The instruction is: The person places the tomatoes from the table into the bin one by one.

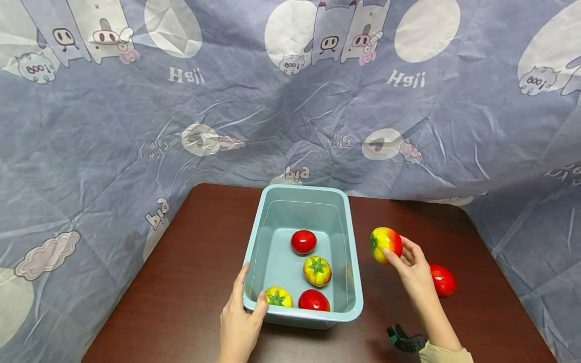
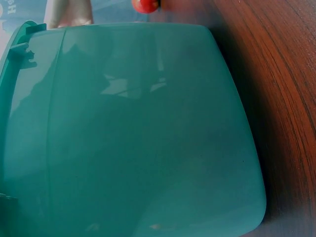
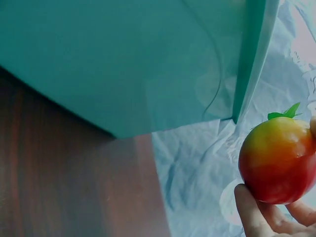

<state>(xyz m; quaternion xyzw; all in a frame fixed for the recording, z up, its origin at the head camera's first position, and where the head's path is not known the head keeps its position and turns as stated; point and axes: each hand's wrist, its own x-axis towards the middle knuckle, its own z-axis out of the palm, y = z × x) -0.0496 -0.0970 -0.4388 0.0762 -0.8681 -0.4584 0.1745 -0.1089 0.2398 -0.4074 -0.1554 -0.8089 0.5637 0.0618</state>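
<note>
1x cloth backdrop (image 1: 254,116), blue-grey, printed, creased, hung behind counter. 1x counter (image 1: 213,227), dk brown wood-look; R edge has no visible lip, so a rolling fruit could go over. 1x bin (image 1: 305,210), pale blue-green plastic, on counter approx. ctr; R wall stands betw. held fruit & interior; a low pass might clip the rim & knock fruit loose. 1x R grip (image 1: 410,259), bare hand, R of bin: thumb & fingertips partway round 1 fruit; glossy surface is a likely slip cause. 1x L grip (image 1: 242,316), bare hand, holds bin's near-L corner, thumb over rim; too hard a push there might shift or tip it. 1x black strap (image 1: 405,342), green patch, by R sleeve (image 1: 445,354); poss. snag. 1x held fruit (image 1: 385,244), yellow-red, leaf cap, off counter. 1x loose red fruit (image 1: 442,280), on counter beside R forearm; an elbow-ward sweep could roll it. In bin, 4 pcs: red fruit, far (image 1: 303,242); yellow fruit, mid (image 1: 317,272); red fruit, near (image 1: 314,300); yellow fruit, near-L (image 1: 280,296), next to L thumb; a drop might bump these.
</note>
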